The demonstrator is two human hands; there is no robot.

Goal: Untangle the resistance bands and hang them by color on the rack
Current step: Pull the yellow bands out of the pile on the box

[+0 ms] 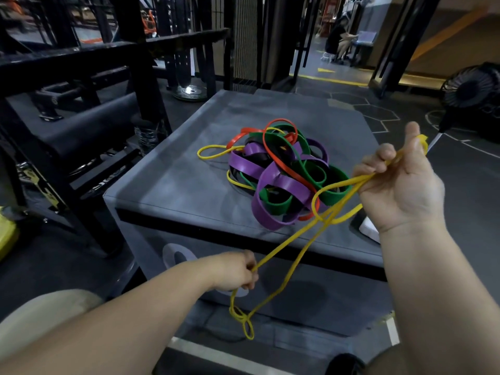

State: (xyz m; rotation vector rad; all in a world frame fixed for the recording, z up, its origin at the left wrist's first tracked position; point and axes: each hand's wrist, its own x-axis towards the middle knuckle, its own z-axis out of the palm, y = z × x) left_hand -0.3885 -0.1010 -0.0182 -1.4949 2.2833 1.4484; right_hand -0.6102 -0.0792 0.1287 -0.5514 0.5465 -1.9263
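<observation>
A tangled pile of purple, green, orange and yellow resistance bands (pixel 278 174) lies on top of a grey padded box (pixel 173 185). A thin yellow band (pixel 295 244) is stretched out from the pile toward me, with twisted loops hanging below the box's front. My right hand (pixel 400 180) is raised to the right of the pile and grips one end of this yellow band, strands running between its fingers. My left hand (pixel 238 272), lower and in front of the box, pinches the same band's strands. A black metal rack (pixel 81 58) stands to the left.
A padded bench and weight plates sit under the black frame at left. A black floor fan (pixel 470 87) stands at the far right. A seated person (pixel 338 36) is in the background. Something yellow lies at the left edge of the floor.
</observation>
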